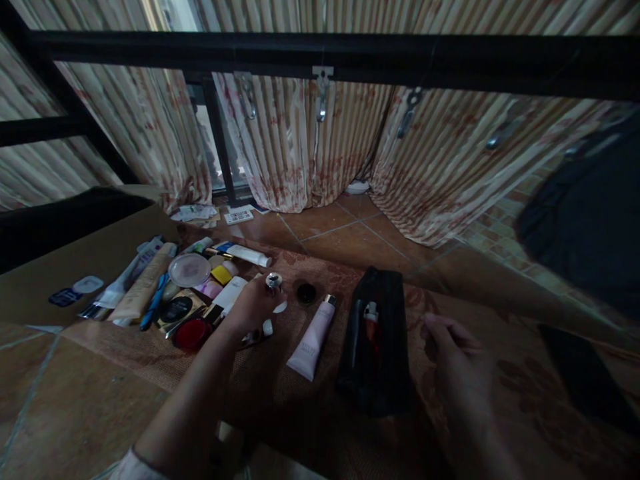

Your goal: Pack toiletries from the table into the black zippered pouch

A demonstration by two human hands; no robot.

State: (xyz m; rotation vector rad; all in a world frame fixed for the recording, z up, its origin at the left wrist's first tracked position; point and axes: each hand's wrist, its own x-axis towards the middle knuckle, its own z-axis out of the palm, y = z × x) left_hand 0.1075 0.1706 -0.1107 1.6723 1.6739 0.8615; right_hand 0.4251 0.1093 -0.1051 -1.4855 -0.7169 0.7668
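Observation:
My left hand (pixel 254 305) is closed around a small item with a shiny, round, whitish end (pixel 273 281); its kind is unclear. It reaches over the right edge of a pile of cosmetics. To its right lie a round black lid-like piece (pixel 306 292) and a pale pink squeeze tube (pixel 313 340) with a metallic cap. A black pouch (pixel 377 360) lies open farther right, with a reddish, white-topped item (pixel 371 320) inside. Beside the pouch, my right hand (pixel 460 357) hovers with curled fingers, and nothing shows in them.
The pile holds a beige tube (pixel 145 283), a clear round lid (pixel 189 269), a red round compact (pixel 192 334) and a blue pen (pixel 155 301). A cardboard box (pixel 30 287) stands left. A dark flat object (pixel 585 373) lies right. Curtains (pixel 300 147) hang behind the dark rail (pixel 320 57).

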